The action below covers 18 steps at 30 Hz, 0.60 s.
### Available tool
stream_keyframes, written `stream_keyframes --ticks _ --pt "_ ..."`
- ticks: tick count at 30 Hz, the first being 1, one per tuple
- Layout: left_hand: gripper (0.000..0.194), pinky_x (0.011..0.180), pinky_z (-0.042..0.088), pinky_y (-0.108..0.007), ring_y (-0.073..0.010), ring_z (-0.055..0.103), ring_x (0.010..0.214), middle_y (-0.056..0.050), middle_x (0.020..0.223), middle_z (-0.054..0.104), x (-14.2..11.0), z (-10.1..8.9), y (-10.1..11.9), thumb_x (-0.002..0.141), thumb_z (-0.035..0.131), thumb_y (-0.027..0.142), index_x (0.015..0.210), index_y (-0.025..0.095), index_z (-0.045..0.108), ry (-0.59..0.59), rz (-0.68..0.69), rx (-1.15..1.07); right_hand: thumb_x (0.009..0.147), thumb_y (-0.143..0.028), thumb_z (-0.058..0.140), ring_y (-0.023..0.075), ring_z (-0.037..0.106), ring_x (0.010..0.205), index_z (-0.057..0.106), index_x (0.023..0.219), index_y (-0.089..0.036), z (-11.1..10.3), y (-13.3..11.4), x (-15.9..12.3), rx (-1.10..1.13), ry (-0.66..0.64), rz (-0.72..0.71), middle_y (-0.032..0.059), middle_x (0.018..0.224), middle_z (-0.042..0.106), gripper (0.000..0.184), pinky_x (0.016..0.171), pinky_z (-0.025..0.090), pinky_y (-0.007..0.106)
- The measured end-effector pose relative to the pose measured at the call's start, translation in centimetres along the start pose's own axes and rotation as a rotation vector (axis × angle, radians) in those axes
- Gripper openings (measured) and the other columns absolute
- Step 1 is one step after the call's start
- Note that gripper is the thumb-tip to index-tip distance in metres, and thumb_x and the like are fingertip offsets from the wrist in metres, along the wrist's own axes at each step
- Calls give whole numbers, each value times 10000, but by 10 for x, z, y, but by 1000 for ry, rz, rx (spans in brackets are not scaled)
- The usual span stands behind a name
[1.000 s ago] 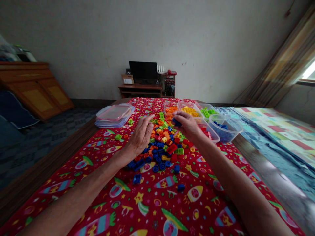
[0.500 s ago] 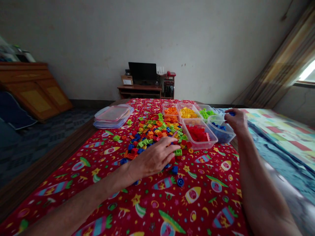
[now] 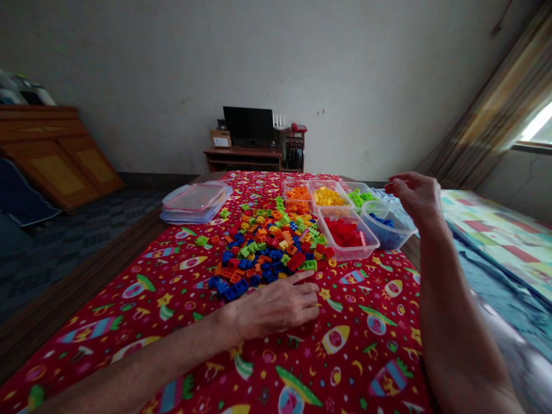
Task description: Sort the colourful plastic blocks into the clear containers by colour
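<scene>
My left hand lies palm down on the tablecloth at the near edge of a loose pile of coloured toy bricks. Its fingers are stretched out, slightly bent, and whatever lies beneath the palm is hidden. A green brick and a red brick sit just beyond the fingertips. Raised above and right of a clear bowl of blue bricks is my right hand, its fingers loosely apart with no brick showing. Left of that bowl stands a clear tub of red bricks.
Behind are containers with orange bricks, yellow bricks and green bricks. Stacked lids lie at the table's left side. A bed adjoins on the right; a monitor stands by the far wall.
My left hand has drawn back toward me, and the two loose blue bricks there are now out of sight. My right hand has risen slightly; the blue brick in its fingers no longer shows.
</scene>
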<state>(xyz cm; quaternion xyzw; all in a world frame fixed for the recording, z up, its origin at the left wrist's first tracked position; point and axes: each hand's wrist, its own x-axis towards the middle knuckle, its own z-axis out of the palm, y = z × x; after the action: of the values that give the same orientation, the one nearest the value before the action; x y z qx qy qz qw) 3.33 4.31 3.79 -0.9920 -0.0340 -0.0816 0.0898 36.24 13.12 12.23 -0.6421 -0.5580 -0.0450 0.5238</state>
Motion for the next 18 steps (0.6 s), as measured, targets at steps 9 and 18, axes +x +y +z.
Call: stream_keyframes --ticks 9,18 --pt "244 935 448 -369 -195 570 969 -61 909 643 -37 -10 -74 968 418 266 859 191 623 110 -306 -79 831 -233 520 130 615 620 701 916 -149 31 -72 -42 122 -454 -305 41 710 691 217 638 435 271" --pt "271 920 493 -359 -197 619 1013 -68 1071 679 -85 -19 -114 928 454 373 959 212 670 179 -539 -228 856 -132 520 117 514 655 676 867 -186 90 -105 -108 1 -870 -655 40 769 644 165 623 332 264"
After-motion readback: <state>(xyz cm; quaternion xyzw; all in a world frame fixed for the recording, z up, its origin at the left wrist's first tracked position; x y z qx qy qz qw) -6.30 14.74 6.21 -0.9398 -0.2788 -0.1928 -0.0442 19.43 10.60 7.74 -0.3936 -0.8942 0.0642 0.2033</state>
